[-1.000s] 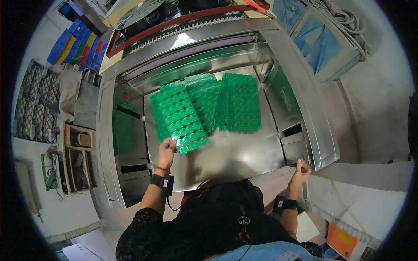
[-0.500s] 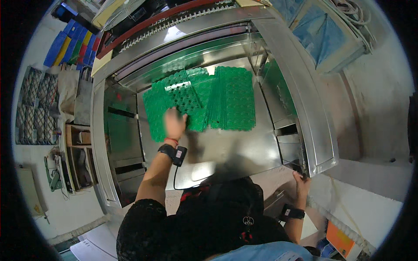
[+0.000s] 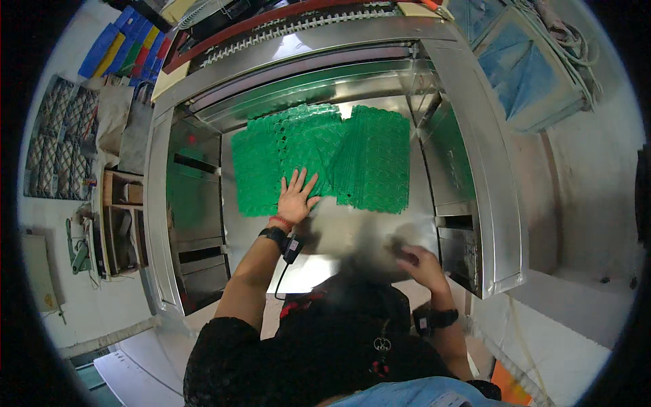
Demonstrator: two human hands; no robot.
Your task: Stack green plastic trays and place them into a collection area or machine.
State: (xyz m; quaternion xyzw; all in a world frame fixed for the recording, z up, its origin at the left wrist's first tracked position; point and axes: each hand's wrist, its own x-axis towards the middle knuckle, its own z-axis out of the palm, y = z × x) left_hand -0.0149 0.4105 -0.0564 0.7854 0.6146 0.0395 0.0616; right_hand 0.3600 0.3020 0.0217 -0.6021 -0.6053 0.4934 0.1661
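Green perforated plastic sheets lie fanned in overlapping stacks inside a shiny metal bay. My left hand rests on the near edge of the left-hand stack, fingers spread and nothing gripped. Over the metal near the bay's front right, my right hand hovers with its fingers half bent and the thumb apart; no object shows in it. A dark reflection lies beside its fingertips. Each wrist wears a black band with a small box, and a cable runs from the left one.
The metal frame rises around the bay on the left, right and far sides. Beyond it sits a toothed white strip. Wooden shelves and coloured bins stand left; a blue-covered box is at far right.
My right hand has left the frame's front right corner and come inward over the metal. My left hand has shifted slightly, its fingers now spread on the sheets. The view has shifted a little.
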